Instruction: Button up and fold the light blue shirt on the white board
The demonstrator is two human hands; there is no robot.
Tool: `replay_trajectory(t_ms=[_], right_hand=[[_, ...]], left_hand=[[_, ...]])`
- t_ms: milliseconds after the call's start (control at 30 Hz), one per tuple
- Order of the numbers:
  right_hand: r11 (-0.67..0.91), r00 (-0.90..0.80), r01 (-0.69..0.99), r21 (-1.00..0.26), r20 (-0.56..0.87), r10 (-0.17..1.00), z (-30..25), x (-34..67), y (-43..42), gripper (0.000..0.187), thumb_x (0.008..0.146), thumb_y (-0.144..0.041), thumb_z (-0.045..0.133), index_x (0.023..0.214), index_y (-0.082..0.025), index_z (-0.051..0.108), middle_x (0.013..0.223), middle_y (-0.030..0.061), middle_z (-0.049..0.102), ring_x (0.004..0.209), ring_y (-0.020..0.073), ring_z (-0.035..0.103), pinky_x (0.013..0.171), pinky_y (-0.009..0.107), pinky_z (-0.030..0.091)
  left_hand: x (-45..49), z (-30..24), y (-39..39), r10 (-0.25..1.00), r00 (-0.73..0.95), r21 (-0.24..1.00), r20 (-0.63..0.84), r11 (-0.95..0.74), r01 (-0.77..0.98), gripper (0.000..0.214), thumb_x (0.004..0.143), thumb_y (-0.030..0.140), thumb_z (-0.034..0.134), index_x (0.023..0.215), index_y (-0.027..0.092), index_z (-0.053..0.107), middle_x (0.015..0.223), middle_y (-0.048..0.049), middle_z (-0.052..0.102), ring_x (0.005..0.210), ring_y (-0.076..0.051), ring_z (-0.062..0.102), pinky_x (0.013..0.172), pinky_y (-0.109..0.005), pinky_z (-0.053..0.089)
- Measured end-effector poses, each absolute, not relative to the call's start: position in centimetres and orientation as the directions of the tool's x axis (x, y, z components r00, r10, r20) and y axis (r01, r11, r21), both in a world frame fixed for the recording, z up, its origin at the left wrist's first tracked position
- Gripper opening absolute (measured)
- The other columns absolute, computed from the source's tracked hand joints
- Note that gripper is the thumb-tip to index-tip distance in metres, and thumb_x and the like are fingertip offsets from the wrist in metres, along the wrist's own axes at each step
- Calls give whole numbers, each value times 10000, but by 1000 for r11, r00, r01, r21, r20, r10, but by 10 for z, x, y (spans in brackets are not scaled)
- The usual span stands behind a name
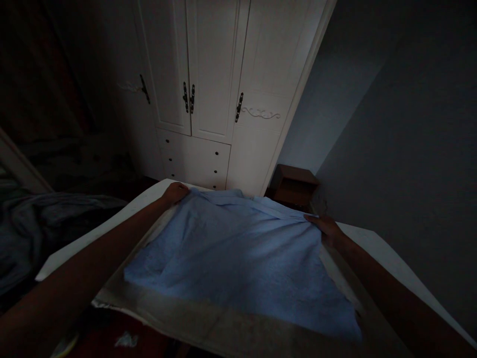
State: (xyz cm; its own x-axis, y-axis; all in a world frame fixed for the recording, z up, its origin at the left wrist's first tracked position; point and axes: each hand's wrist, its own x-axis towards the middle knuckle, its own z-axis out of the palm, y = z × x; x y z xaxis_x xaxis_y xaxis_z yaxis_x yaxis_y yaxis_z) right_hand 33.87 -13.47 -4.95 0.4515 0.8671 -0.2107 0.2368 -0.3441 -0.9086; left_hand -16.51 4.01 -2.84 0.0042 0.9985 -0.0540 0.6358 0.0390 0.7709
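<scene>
A light blue shirt (238,253) lies spread over a pale, stained cloth (208,318) on a white table (149,196). Its far edge is folded into a band, and soft creases run across the fabric. At the far left corner, my left hand (176,192) pinches the shirt, arm stretched forward. My right hand (328,227) grips the far right corner, with the thumb and fingers closed on the fabric. Between the two hands the far edge is drawn fairly straight. The room is dim, so finer details of the garment are hard to make out.
A white wardrobe (212,69) with dark handles and drawers stands beyond the table. Right of it is a small brown cabinet (298,175) by the wall. Dark, crumpled fabric (48,219) lies at the left. Below the table's near edge, a reddish surface (122,323) shows.
</scene>
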Motion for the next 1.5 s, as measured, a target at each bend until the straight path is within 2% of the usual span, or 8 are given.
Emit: replay_trajectory(t_ms=[133,267,400,567,700,967,1300,1500], right_hand=[[-340,435,189,-921,-232,870,-44,332,-133,385,638,-469,793,841,-165,671,722,92,718,713,257,698,603,319,554],[-200,435,470,-859,28,900,-41,332,-127,577,636,-445,809,1108,-160,644,1082,166,707,976,313,686,810,409,571],[-15,289,772,-636,329,899,-34,324,-111,525,712,-394,753,1179,-186,633,1324,152,594,1256,337,534,1068,519,409],[244,-192,870,-428,161,968,-25,278,-97,485,841,-406,642,1279,-202,605,1293,110,638,1192,278,599,1043,439,452],[268,-254,938,-219,91,963,-25,249,-96,479,842,-219,594,1319,-180,582,1319,115,627,1195,280,600,1054,420,432],[124,-60,957,-262,238,969,-6,250,-69,369,879,-124,453,1214,-148,605,1198,95,683,1083,184,641,964,277,469],[-165,176,981,-102,111,978,-22,244,-49,276,934,-149,425,1065,-162,667,1063,166,714,985,262,680,845,357,496],[10,27,991,-137,266,964,-25,220,-52,365,1004,-363,381,1189,-169,628,1253,137,646,1199,248,561,1031,355,393]], left_hand=[[-169,-23,42,995,81,737,-63,-9,676,502,622,585,721,854,146,649,537,13,551,480,-148,522,449,-244,376],[-165,-17,45,989,126,626,80,-149,766,793,571,619,765,1179,138,593,974,-126,701,844,-254,666,709,-325,521],[-136,-12,42,854,441,391,277,-519,760,566,818,533,579,1261,180,579,1267,-130,630,1164,-256,580,1010,-379,425],[-93,-9,29,558,817,111,146,-830,547,507,862,509,562,1258,194,604,1310,-106,618,1209,-254,555,1051,-366,381],[-81,-9,21,602,795,-40,73,-795,605,362,928,302,457,1243,206,609,1254,-111,651,1106,-246,621,977,-370,433],[-67,-7,40,825,477,190,303,-543,818,399,972,231,324,1329,173,493,1149,-101,694,1059,-201,648,906,-309,478],[-50,-24,51,892,317,116,322,-370,922,350,941,235,370,1150,103,618,1228,-223,599,1103,-312,601,890,-443,480],[-42,-12,41,575,759,36,305,-803,594,478,1006,416,253,1229,178,602,1306,-117,612,1197,-235,567,1011,-389,420]])
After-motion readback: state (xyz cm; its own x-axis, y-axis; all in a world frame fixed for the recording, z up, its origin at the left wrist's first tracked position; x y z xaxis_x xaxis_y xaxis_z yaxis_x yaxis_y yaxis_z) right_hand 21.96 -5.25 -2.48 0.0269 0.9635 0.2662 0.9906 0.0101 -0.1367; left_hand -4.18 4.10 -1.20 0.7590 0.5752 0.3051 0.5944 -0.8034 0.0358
